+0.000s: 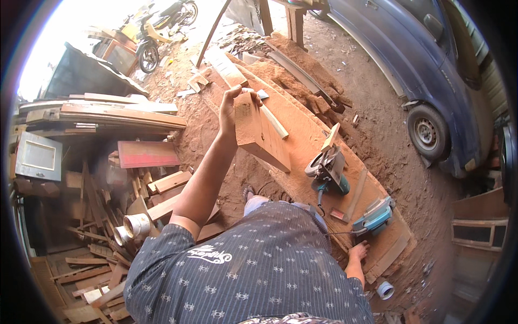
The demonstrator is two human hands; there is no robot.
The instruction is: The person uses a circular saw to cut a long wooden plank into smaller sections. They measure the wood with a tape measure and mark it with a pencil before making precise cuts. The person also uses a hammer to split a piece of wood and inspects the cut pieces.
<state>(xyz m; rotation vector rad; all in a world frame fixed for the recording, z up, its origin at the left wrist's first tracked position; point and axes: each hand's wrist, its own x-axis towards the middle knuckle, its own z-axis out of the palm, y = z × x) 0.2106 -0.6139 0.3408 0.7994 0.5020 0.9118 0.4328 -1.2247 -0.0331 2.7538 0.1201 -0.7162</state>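
Dark patterned shirt (243, 264) foremost. Left hand (232, 102) curled round upper end of wooden board (260, 137), tilted over sawdusty bench (302, 137). Right hand (358, 251) (near teal power tool (376, 217)) at bench edge, finger spread unclear.

Dark striped shirt (253, 264), white motifs (217, 314); short sleeves (164, 254)

my bare left forearm (200, 181) slanting up and ahead of me, my bare left hand (230, 110) raised in a closed grip, my bare right hand (358, 251) low, out right, loosely outstretched
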